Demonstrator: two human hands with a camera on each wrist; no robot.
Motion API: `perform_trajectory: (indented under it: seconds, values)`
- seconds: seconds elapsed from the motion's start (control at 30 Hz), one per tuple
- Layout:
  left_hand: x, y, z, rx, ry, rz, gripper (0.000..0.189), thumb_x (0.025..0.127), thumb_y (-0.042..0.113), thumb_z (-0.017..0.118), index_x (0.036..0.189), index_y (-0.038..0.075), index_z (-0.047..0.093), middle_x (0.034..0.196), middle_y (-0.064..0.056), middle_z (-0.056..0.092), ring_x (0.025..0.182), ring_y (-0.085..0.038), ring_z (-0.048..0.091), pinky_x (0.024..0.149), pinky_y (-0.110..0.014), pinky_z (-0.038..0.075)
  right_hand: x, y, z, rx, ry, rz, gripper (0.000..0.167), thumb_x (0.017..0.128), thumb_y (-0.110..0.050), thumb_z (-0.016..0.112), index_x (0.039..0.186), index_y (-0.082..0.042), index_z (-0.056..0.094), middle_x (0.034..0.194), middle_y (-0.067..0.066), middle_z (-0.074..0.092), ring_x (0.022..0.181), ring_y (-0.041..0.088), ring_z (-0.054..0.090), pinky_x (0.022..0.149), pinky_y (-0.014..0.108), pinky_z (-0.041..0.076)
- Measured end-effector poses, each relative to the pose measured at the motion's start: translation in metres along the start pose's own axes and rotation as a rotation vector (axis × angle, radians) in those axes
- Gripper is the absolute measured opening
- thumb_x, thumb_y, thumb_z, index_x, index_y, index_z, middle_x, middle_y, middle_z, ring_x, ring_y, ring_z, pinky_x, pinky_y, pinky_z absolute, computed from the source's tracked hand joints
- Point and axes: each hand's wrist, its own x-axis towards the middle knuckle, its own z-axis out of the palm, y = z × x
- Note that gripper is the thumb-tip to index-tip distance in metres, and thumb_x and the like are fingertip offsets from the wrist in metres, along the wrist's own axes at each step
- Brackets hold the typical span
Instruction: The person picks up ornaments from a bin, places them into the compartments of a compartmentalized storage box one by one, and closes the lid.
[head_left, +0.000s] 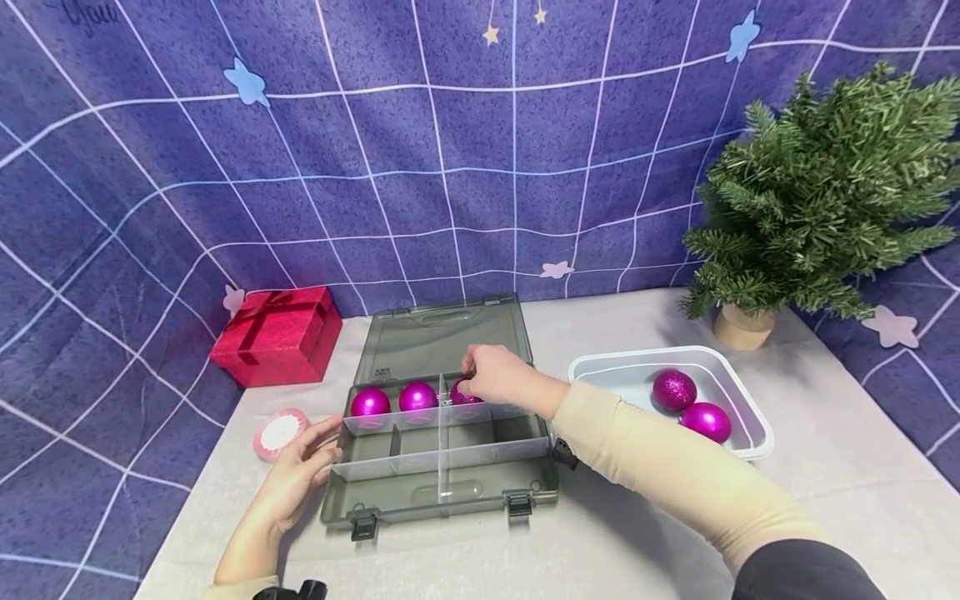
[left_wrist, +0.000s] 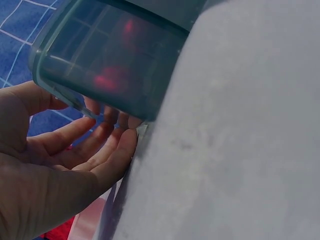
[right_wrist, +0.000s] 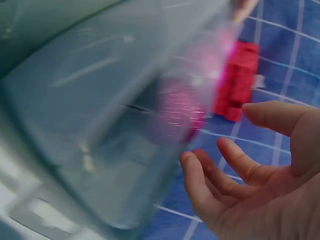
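A grey translucent divided box (head_left: 480,482) lies with its lid (head_left: 442,333) folded back. Two shiny magenta balls (head_left: 371,403) sit in its back row, left of the long divider. Just right of that divider is a glittery magenta ball (head_left: 467,392), partly covered by my right hand (head_left: 501,377) in the head view. In the right wrist view, the fingers (right_wrist: 195,182) are loosely bent and spread, apart from the glittery ball (right_wrist: 181,112). My left hand (head_left: 295,475) rests its fingertips against the box's left side, fingers (left_wrist: 75,131) relaxed along the wall.
Right of the box, a white tray (head_left: 600,364) holds one glittery and one shiny magenta ball. Behind it stands a small artificial fir tree (head_left: 832,192) on a wooden base. A red gift box (head_left: 277,337) and a pink ribbon roll (head_left: 280,433) lie on the left.
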Motion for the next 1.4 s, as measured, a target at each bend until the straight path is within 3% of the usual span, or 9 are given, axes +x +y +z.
perform_trajectory:
  seconds: [0.2, 0.3, 0.57, 0.77, 1.07, 1.4]
  values:
    - [-0.002, 0.001, -0.001, 0.003, 0.008, -0.012, 0.059, 0.101, 0.000, 0.051, 0.156, -0.007, 0.030, 0.156, -0.030, 0.033, 0.116, -0.001, 0.054, 0.089, -0.024, 0.048, -0.016, -0.022, -0.023, 0.032, -0.009, -0.092, 0.024, 0.094, -0.023, 0.073, 0.113, -0.010, 0.066, 0.108, 0.005, 0.071, 0.103, 0.021, 0.065, 0.094, 0.040, 0.050]
    - [-0.002, 0.002, -0.001, 0.002, 0.011, -0.019, 0.059, 0.101, 0.000, 0.051, 0.156, -0.007, 0.030, 0.156, -0.030, 0.033, 0.116, -0.001, 0.054, 0.089, -0.024, 0.048, -0.031, -0.030, -0.036, 0.069, -0.002, -0.158, 0.022, 0.094, -0.021, 0.073, 0.112, -0.011, 0.066, 0.109, 0.006, 0.072, 0.102, 0.020, 0.065, 0.094, 0.038, 0.050]
    - [-0.003, 0.001, -0.002, 0.009, 0.015, -0.032, 0.059, 0.101, 0.001, 0.052, 0.156, -0.006, 0.030, 0.156, -0.029, 0.033, 0.116, 0.000, 0.053, 0.089, -0.024, 0.048, -0.071, -0.022, -0.058, 0.197, 0.005, -0.345, 0.023, 0.092, -0.011, 0.072, 0.113, -0.007, 0.066, 0.102, 0.000, 0.069, 0.096, 0.013, 0.064, 0.087, 0.027, 0.053]
    - [-0.004, 0.001, -0.003, 0.004, 0.025, -0.027, 0.059, 0.101, 0.000, 0.051, 0.156, -0.007, 0.030, 0.156, -0.030, 0.034, 0.115, 0.000, 0.054, 0.089, -0.025, 0.048, -0.093, 0.005, -0.065, 0.294, -0.001, -0.367, 0.022, 0.093, -0.006, 0.070, 0.114, -0.005, 0.066, 0.105, -0.001, 0.068, 0.100, 0.015, 0.063, 0.089, 0.030, 0.053]
    - [-0.003, 0.000, -0.002, 0.002, 0.030, -0.030, 0.058, 0.101, 0.001, 0.052, 0.155, -0.007, 0.031, 0.156, -0.029, 0.034, 0.115, -0.002, 0.055, 0.086, -0.024, 0.048, -0.113, 0.062, -0.068, 0.382, 0.003, -0.411, 0.018, 0.096, -0.006, 0.067, 0.114, -0.002, 0.066, 0.109, 0.003, 0.069, 0.105, 0.026, 0.066, 0.090, 0.036, 0.055]
    - [-0.001, 0.001, 0.001, 0.003, 0.025, -0.019, 0.059, 0.100, -0.001, 0.051, 0.155, -0.007, 0.032, 0.155, -0.029, 0.035, 0.116, 0.000, 0.054, 0.085, -0.025, 0.050, -0.128, 0.119, -0.066, 0.414, -0.014, -0.263, 0.023, 0.098, -0.011, 0.067, 0.118, 0.000, 0.066, 0.114, 0.011, 0.069, 0.107, 0.028, 0.065, 0.092, 0.035, 0.052]
